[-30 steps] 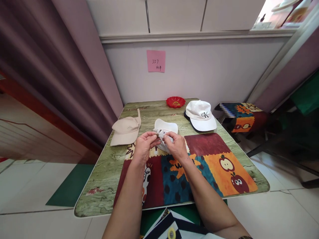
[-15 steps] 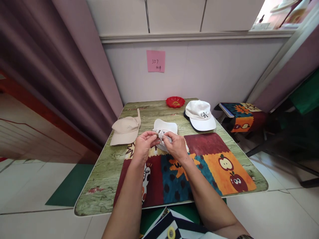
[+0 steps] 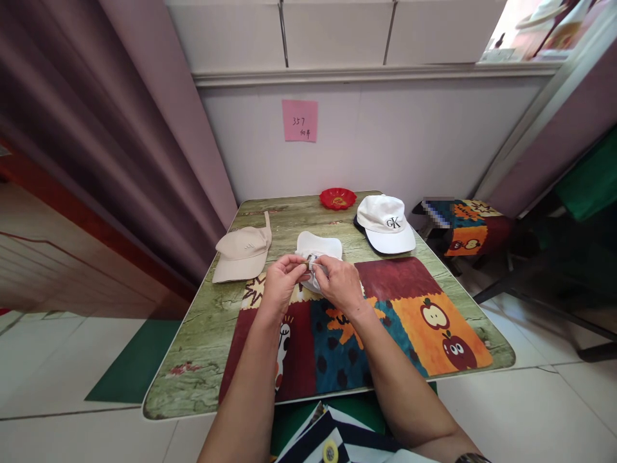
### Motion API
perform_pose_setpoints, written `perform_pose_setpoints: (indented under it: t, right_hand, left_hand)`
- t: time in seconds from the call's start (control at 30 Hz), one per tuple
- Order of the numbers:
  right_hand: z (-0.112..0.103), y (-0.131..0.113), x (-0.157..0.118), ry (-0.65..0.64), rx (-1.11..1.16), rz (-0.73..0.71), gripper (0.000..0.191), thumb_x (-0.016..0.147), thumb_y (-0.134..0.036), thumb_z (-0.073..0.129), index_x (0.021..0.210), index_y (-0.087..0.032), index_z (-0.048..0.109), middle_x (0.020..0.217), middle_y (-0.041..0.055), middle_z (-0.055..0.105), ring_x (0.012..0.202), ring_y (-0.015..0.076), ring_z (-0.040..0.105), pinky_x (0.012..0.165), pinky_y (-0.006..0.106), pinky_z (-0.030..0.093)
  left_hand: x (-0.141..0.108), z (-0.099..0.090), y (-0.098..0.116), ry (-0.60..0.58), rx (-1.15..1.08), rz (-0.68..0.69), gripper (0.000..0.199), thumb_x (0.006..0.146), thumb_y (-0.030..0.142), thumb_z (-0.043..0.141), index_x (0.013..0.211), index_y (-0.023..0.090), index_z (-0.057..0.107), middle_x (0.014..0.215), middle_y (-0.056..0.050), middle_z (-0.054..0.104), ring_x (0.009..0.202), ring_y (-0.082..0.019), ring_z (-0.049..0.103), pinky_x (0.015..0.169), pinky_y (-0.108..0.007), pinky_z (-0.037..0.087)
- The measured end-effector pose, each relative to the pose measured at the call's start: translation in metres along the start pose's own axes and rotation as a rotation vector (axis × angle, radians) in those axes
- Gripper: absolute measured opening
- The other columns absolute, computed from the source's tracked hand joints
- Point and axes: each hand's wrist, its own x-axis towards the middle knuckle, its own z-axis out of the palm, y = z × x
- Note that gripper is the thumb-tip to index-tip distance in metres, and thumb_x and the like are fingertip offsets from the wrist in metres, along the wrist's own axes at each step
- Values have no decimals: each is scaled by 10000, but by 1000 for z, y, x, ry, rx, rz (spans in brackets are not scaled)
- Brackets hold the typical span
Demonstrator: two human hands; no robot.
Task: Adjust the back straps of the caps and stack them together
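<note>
A white cap (image 3: 319,244) lies in the middle of the table with its brim pointing away from me. Both hands are at its near side, over the cap's back strap. My left hand (image 3: 282,283) pinches one end of the strap, where a small brownish piece like a buckle shows at the fingertips. From the other side, my right hand (image 3: 341,283) pinches the strap between thumb and forefinger. The fingertips of the two hands nearly meet, and they hide much of the strap and the cap's lower part.
To the left sits a beige cap (image 3: 243,251) with its strap sticking up. A white cap with black letters (image 3: 385,222) rests on a dark cap (image 3: 359,226) at the right. A red scalloped dish (image 3: 337,199) stands at the back. A patterned mat (image 3: 400,276) covers the table's near part.
My right fingers have shifted slightly on the strap, and the piece at my left fingertips shows a little differently. The other caps and the dish stay put; the view has moved a touch.
</note>
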Motion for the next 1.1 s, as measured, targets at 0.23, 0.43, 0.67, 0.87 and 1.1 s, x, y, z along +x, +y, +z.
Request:
perform_pose_setpoints:
  t: [0.23, 0.43, 0.67, 0.87, 1.1]
  right_hand:
    - [-7, 6, 0, 15, 188, 101, 155, 889, -358, 582, 868, -265, 704, 833, -6, 746, 733, 177, 645, 648, 256, 359]
    - [-4, 7, 0, 39, 199, 86, 171, 893, -319, 554, 849, -263, 709, 849, 2, 752, 782, 190, 658, 664, 256, 370]
    - [-2, 5, -1, 52, 232, 99, 180, 887, -351, 568, 848, -260, 718, 819, 5, 748, 748, 184, 654, 655, 253, 372]
    - [-7, 19, -1, -6, 321, 86, 221, 869, -408, 584, 864, -245, 732, 786, -1, 736, 664, 154, 615, 625, 247, 378]
    - [-6, 23, -1, -11, 325, 81, 198, 858, -343, 567, 847, -236, 733, 741, -12, 713, 640, 147, 582, 615, 247, 366]
  left_hand:
    - [0, -3, 1, 19, -10, -22, 344, 565, 286, 855, 795, 132, 650, 729, -20, 698, 628, -127, 664, 670, -266, 564]
    - [-1, -2, -1, -19, -25, -39, 369, 575, 307, 860, 825, 134, 650, 771, -33, 715, 651, -147, 691, 701, -290, 571]
    - [-2, 1, -4, -35, -60, -56, 388, 550, 300, 886, 816, 128, 661, 758, -32, 718, 642, -132, 683, 720, -283, 571]
    - [0, -7, -3, 10, -70, -58, 382, 553, 296, 888, 810, 129, 660, 751, -31, 715, 639, -143, 697, 707, -277, 566]
    - [1, -8, -6, -13, -104, -94, 419, 530, 299, 909, 821, 120, 668, 754, -33, 715, 657, -155, 705, 729, -291, 570]
